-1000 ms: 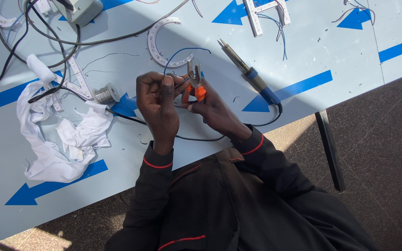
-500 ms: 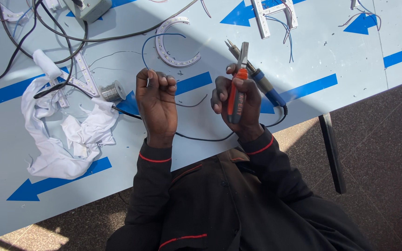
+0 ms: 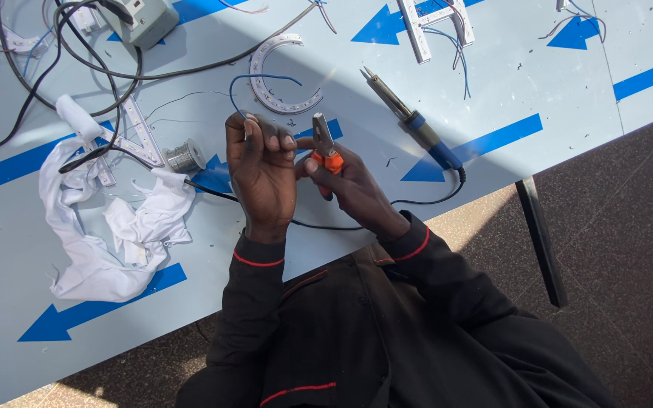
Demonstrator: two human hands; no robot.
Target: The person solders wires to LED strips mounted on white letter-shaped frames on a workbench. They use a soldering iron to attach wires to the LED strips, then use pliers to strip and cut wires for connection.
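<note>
Head view: left hand (image 3: 262, 170) pinches a thin blue wire (image 3: 255, 78). Right hand (image 3: 349, 185) grips orange pliers (image 3: 324, 143) beside it, above the table (image 3: 493, 98).

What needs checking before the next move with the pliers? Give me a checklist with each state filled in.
1. Left hand pinches the blue wire: ok.
2. Right hand grips the pliers by the orange handles: ok.
3. Wire end between the pliers' jaws: cannot tell, hidden by fingers.
4. Soldering iron lies on the table, apart from both hands: ok.
5. Iron hot or cold: cannot tell.
6. Black cable runs under the wrists: not ok, could snag.
</note>
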